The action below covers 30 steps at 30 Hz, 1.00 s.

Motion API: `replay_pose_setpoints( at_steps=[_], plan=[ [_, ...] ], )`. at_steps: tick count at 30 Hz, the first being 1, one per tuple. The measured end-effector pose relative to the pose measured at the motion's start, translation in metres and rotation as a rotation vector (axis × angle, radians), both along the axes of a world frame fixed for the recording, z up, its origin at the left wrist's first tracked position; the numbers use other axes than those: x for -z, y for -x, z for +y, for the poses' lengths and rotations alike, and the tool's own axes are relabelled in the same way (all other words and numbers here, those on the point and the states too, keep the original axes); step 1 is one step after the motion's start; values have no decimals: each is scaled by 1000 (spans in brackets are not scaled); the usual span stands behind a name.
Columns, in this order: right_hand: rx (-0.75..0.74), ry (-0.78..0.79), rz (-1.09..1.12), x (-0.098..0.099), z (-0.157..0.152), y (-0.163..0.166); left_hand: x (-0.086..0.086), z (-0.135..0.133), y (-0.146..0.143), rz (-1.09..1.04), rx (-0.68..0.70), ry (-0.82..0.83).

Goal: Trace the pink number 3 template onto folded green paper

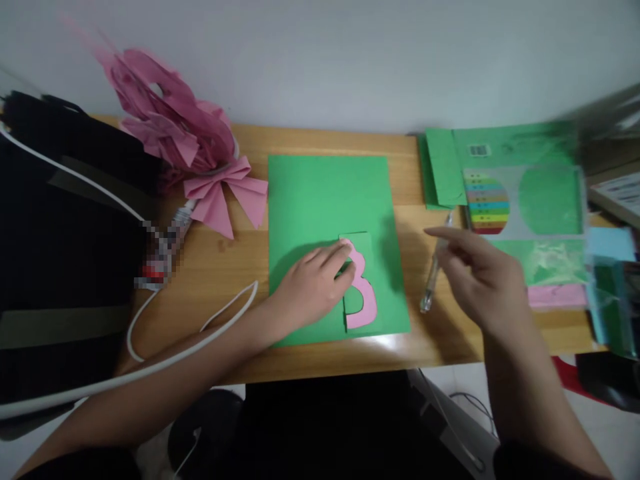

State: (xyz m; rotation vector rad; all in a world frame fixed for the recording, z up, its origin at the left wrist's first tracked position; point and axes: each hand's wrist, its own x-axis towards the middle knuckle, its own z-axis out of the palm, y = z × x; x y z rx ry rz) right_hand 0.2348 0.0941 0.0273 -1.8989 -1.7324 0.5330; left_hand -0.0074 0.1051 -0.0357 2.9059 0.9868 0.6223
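My left hand (317, 280) rests on a pink curvy paper cutout (369, 303) shaped like a 3. Its fingertips press the cutout's upper left part, with a gap between thumb and index finger. Under the cutout is a narrow green paper piece (361, 244), lying on a large green sheet (325, 193). To the right, my right hand (483, 280) hovers over the table, index finger stretched out and the other fingers curled. Just beside and below its fingers, a clear slim pen (430, 287) lies on the wood; I see no grip on it.
A pink paper bouquet (190, 133) lies at the back left beside a partly blurred clear bottle-like object (167, 247). A white cable (200, 343) crosses my left forearm. Folded green paper (445, 167) and a coloured-paper pack (525, 147) lie right on the wooden table (330, 363).
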Motion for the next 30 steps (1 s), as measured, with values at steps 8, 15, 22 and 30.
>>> replay_pose_setpoints(
  at_steps=[8, 15, 22, 30],
  plan=[
    [-236, 108, 717, 6, 57, 61, -3, -2, -1, -12, -19, 40],
    [-153, 59, 556, 39, 56, 71, -2, -1, -3, -67, -36, 63],
    [-86, 78, 444, 45, 58, 73, -4, -1, -4, -95, -67, 94],
    [-106, 104, 397, 40, 59, 74, -6, 0, -6, -108, -62, 110]
  ],
)
